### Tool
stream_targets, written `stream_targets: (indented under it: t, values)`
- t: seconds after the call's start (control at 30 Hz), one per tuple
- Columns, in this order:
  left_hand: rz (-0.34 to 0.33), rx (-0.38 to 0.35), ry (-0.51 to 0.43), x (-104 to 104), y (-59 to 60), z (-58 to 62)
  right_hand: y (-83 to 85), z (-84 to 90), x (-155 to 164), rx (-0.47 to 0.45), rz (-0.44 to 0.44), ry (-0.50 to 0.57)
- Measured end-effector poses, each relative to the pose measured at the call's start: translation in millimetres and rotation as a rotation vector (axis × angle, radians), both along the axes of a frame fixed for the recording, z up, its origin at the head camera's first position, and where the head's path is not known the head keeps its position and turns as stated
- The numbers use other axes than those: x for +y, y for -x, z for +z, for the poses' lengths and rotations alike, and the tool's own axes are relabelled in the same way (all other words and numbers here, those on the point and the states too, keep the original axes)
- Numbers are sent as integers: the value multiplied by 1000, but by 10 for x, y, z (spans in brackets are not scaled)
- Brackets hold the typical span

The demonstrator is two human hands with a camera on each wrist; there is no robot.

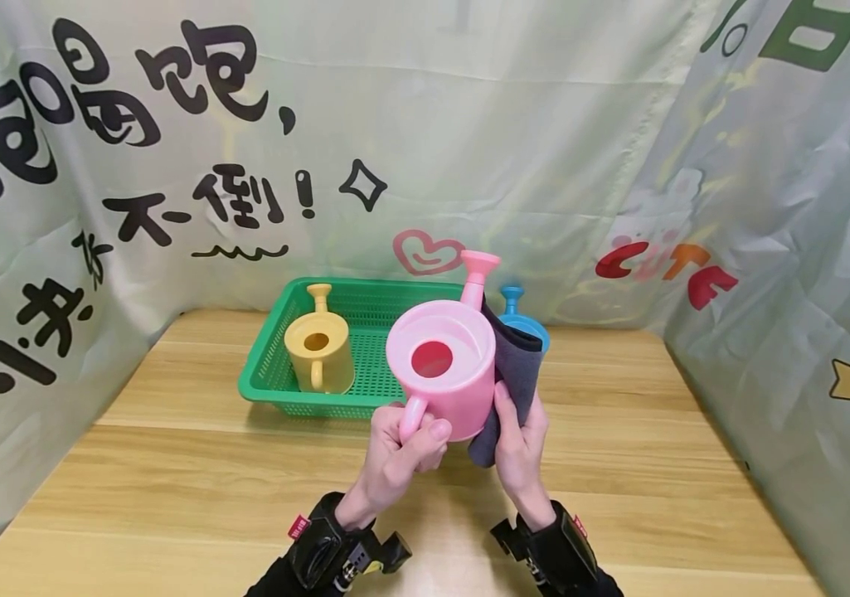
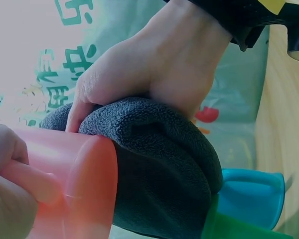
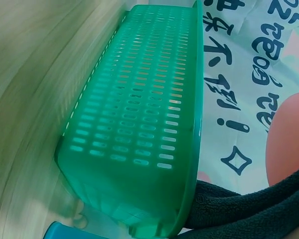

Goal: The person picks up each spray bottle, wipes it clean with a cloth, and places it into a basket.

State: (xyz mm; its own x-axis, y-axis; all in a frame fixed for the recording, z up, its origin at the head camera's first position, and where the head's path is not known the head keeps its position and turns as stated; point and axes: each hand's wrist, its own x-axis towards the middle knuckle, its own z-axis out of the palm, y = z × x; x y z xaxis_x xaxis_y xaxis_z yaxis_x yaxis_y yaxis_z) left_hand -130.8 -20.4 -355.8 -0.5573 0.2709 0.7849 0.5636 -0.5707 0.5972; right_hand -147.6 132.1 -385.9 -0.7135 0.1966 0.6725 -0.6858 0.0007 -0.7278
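Over wood table point(image 1: 171, 464), printed cloth walls: left grip point(image 1: 402, 452) round pink can point(image 1: 443, 369) handle, right grip point(image 1: 517, 439) pinching grey cloth point(image 1: 514, 365).

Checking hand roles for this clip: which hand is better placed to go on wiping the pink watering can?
Probably the right hand: it presses the dark grey cloth against the side of the pink watering can. The left hand grips the can's handle, so it is busy holding it up.

1. Head view: bright, even, diffuse light; sharp focus; shadows on the table point(image 1: 171, 464) are faint.
2. Left wrist view: backlit; the upper left is washed out, and the near hand point(image 2: 5, 189) is soft.
3. Right wrist view: motion blur smears the basket point(image 3: 139, 124) and the wood beside it.
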Motion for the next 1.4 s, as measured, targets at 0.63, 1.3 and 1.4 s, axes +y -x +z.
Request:
stream_targets:
  t: [0.63,1.3,1.4]
  values:
    - [21,-86,100,48,-54,42,-88,36,-77,125,-91,27]
    - [28,-113,95,70,-28,-11,-50,9,-108,405,-209,-109]
    - [2,-104,36,59,-7,5,28,-13,-138,543,-165,-202]
